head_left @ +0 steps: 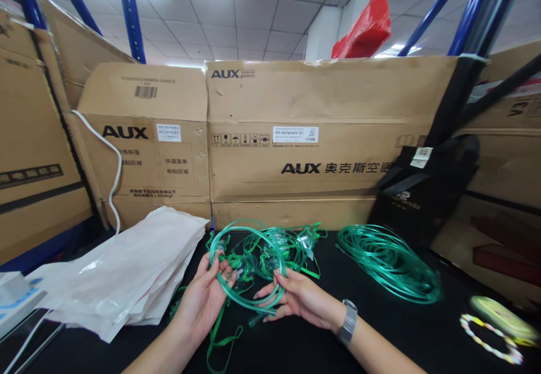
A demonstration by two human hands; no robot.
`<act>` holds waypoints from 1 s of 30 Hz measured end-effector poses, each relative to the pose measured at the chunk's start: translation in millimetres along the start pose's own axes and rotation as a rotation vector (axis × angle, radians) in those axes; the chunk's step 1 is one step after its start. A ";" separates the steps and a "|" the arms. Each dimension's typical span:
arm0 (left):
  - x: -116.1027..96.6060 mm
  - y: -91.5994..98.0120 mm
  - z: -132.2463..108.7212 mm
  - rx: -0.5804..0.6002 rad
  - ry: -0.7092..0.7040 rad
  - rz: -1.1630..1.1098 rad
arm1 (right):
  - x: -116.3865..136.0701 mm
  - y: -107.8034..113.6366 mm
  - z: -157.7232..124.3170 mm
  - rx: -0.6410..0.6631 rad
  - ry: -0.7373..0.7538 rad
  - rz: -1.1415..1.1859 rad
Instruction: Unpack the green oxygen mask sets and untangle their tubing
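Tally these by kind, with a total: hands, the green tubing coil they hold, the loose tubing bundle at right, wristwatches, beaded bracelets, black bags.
Hands: 2 (left hand, right hand)
Held green tubing coil: 1
Loose green tubing bundle: 1
Wristwatch: 1
Beaded bracelet: 1
Black bag: 1
Total: 7

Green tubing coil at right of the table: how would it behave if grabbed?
Probably springy rather than limp: the similar held loop makes a round curve. The coil is probably light, since the tubing looks thin and translucent. Loops could spread or slip apart: they're fanned out, with no tie visible.
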State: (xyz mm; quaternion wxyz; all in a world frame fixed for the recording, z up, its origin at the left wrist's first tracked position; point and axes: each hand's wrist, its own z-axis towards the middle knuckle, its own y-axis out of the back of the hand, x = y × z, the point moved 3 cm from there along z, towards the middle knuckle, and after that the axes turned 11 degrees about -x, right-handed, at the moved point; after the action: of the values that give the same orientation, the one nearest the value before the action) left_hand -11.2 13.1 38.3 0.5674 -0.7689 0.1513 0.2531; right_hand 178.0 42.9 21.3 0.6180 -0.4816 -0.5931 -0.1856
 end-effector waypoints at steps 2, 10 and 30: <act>-0.1 -1.2 -0.8 -0.026 -0.017 -0.020 | 0.4 -1.1 0.4 -0.021 0.016 0.049; 9.1 -1.2 -6.4 -0.047 -0.061 0.100 | -10.7 -3.7 5.6 -0.009 -0.011 0.080; 24.9 4.0 -23.0 0.203 0.375 0.672 | 29.6 16.1 -2.9 -0.321 0.453 -0.545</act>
State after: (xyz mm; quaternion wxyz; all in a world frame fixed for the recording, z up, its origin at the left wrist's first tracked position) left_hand 12.3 -8.6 26.4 0.4885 -0.6495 0.5196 0.2636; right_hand 199.3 58.2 42.7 0.5783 -0.3437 -0.5111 -0.5350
